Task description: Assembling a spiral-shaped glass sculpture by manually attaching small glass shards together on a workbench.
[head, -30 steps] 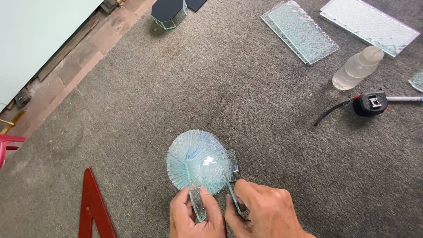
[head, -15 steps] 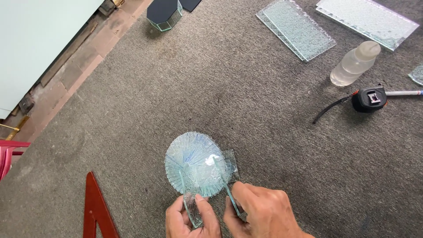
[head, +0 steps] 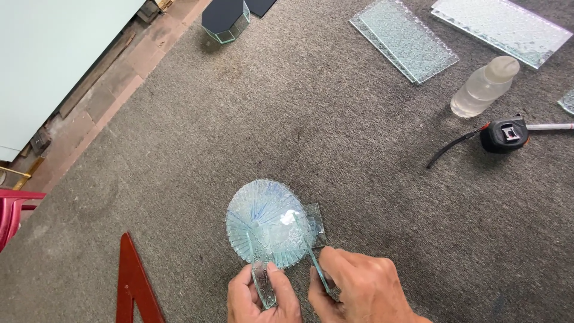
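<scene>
From the head camera looking down, I am kneeling over a grey carpeted floor [head: 335, 131], working on a fan of patterned glass strips [head: 267, 222] that is lying flat near the bottom of the view. My left hand [head: 261, 296] is pinching one narrow glass strip [head: 263, 284] at the fan's lower edge, fingers [head: 276, 280] closed on it. My right hand [head: 363, 292] is gripping a second thin glass strip [head: 315, 263], fingers clamped along its long edges. I am judging the pieces to be stiff, light, slippery and brittle, with sharp cut edges, so holding by the long sides near one end seems safest. A red triangular frame [head: 136, 281] is lying close on the left. Well apart at the top are sitting textured glass panes [head: 406, 39], a clear plastic bottle [head: 483, 87], a black tape measure [head: 505, 134] and a dark octagonal glass piece [head: 224, 18]. Bare carpet is lying open above and to the right of the fan.
</scene>
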